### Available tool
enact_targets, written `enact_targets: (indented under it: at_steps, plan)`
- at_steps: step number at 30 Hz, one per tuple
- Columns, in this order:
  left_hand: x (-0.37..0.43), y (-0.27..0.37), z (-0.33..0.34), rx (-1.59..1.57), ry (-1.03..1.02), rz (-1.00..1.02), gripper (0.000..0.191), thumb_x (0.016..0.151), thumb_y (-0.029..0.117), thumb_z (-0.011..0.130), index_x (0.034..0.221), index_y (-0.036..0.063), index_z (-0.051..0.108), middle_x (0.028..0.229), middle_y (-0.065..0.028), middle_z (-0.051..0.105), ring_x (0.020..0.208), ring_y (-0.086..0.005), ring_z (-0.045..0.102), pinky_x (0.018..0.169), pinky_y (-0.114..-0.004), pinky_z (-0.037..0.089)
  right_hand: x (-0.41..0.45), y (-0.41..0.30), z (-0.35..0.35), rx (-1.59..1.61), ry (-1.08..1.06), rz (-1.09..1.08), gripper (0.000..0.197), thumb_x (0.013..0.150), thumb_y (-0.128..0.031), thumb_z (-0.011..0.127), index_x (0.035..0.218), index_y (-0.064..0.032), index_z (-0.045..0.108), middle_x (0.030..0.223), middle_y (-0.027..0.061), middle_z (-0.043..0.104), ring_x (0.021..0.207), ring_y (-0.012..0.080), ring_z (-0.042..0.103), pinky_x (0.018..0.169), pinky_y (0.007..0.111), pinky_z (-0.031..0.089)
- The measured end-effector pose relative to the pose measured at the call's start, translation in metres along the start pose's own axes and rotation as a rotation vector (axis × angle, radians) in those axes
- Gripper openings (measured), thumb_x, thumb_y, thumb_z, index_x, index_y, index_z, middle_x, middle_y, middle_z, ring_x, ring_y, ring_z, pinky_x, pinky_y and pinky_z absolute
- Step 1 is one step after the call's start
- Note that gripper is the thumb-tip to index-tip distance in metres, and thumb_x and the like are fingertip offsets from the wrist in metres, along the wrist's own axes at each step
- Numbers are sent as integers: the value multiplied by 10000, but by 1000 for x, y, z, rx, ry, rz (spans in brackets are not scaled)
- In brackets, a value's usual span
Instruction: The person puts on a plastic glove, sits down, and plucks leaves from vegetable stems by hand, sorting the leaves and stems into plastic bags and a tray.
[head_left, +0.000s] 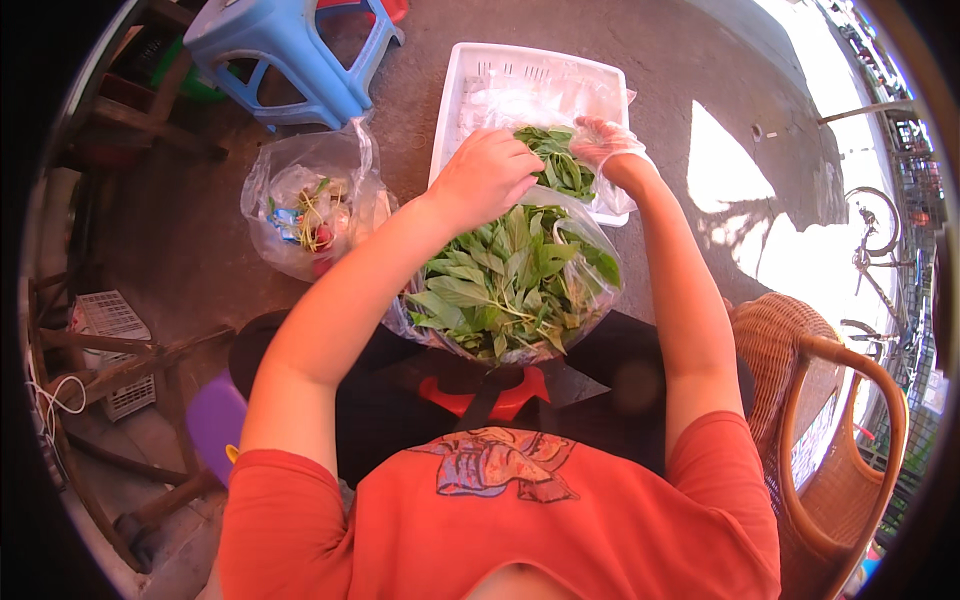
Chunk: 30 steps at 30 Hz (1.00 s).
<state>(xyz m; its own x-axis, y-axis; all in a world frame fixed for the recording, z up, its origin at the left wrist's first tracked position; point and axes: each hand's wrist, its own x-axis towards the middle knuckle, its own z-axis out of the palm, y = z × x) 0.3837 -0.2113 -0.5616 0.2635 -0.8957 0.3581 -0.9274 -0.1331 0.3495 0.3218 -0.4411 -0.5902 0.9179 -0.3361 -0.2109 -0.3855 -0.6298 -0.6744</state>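
My left hand (487, 174) is bare, its fingers curled against the left edge of a pile of leafy greens (559, 161) in a white plastic tray (444, 120). My right hand (602, 144), in a clear plastic glove, is at the right side of the same pile. Whether either hand grips leaves is hard to tell. Clear plastic film (510, 101) lies in the tray beyond the greens. Closer to me, an open clear plastic bag (600, 296) full of leafy stems (495, 277) sits at my lap, below both wrists.
Left of the tray, a clear bag (259, 195) holds scraps and stems. A blue plastic stool (289, 52) stands beyond it. On my right is a wicker chair (784, 337); wooden legs (180, 345) and a white basket (112, 315) are at left. A bicycle (870, 240) stands farther right.
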Motion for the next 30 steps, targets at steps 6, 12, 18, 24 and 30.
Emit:
enact_targets:
  at_steps: [6, 12, 18, 24, 30]
  plan:
    - [-85, 90, -7, -173, 14, -149, 161, 721, 101, 661, 875, 72, 621, 848, -86, 580, 873, -271, 540, 780, -372, 419, -78, -75, 21, -277, -183, 195, 245, 818, -257, 587, 983, -79, 618, 830, 79, 645, 710, 147, 594, 699, 302, 492]
    - [-137, 111, 6, -112, 125, -347, 162, 689, 86, 674, 844, 94, 628, 885, -62, 563, 949, -262, 506, 819, -375, 390, -166, -95, 64, -506, -472, -17, 270, 803, -283, 552, 924, -80, 682, 933, 162, 649, 863, 303, 633, 781, 373, 503]
    - [-159, 124, 15, -1016, 282, -892, 112, 835, 93, 622, 890, -5, 619, 798, 8, 613, 684, -42, 529, 632, -192, 431, -179, -45, 113, -729, -102, -186, 183, 743, -240, 609, 794, -83, 687, 928, 131, 652, 886, 293, 618, 767, 384, 488]
    - [-127, 154, -2, -1297, 433, -948, 165, 850, 126, 611, 964, 7, 617, 819, 3, 602, 713, -57, 527, 644, -197, 417, -208, -71, 76, 279, 106, -151, 127, 756, -149, 612, 826, -44, 625, 754, 131, 629, 690, 288, 605, 633, 378, 471]
    - [-111, 140, 13, -1335, 569, -954, 123, 824, 112, 645, 898, 20, 611, 819, -1, 593, 744, -59, 523, 710, -214, 425, -210, -60, 94, 358, 206, -263, 128, 770, -100, 676, 848, -38, 595, 741, 48, 600, 667, 122, 538, 615, 279, 451]
